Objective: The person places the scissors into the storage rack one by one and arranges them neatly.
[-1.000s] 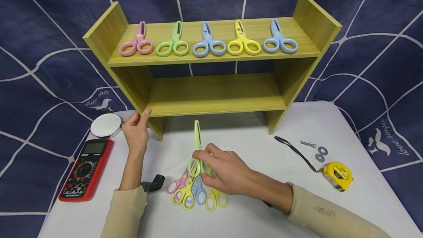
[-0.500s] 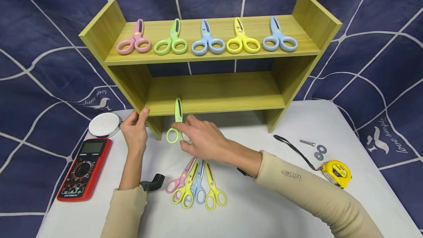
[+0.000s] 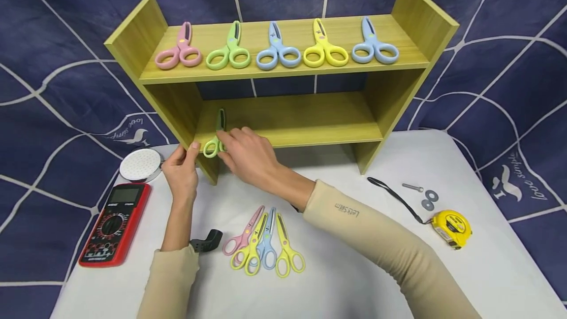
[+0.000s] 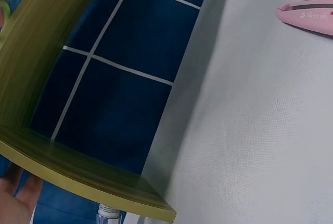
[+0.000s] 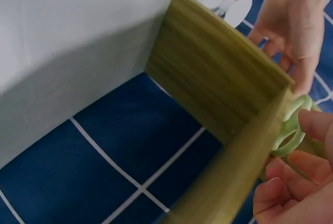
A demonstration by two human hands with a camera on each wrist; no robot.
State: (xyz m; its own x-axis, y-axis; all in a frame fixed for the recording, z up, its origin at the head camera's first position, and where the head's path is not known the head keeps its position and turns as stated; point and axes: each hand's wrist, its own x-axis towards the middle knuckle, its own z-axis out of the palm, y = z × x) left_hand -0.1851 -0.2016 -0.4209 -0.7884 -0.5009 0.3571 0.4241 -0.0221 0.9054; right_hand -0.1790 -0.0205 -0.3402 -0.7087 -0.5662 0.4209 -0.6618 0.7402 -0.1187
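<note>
My right hand [image 3: 250, 156] pinches a pair of green scissors [image 3: 220, 121] by the handles, blades pointing away, at the left end of the lower board of a wooden shelf [image 3: 310, 119]. In the right wrist view the green handle [image 5: 297, 136] shows between thumb and fingers at the board's front edge. At the shelf's left side panel [image 5: 218, 52], my left hand [image 3: 183, 176] grips the front edge, thumb in front. On the table, pink scissors [image 3: 252, 223], blue scissors [image 3: 268, 230] and two yellow pairs [image 3: 283, 235] lie fanned, partly overlapping.
Along the upper board lie pink [image 3: 183, 43], green [image 3: 233, 43], blue [image 3: 275, 43], yellow [image 3: 320, 41] and blue scissors [image 3: 369, 38]. Left stand a red multimeter [image 3: 116, 225] and a shower head [image 3: 141, 164]; right, a tape measure [image 3: 452, 228], a bolt [image 3: 413, 187] and washers [image 3: 427, 205].
My right hand has carried the green scissors from the pile up and left to the lower board. My left hand has stayed at the side panel.
</note>
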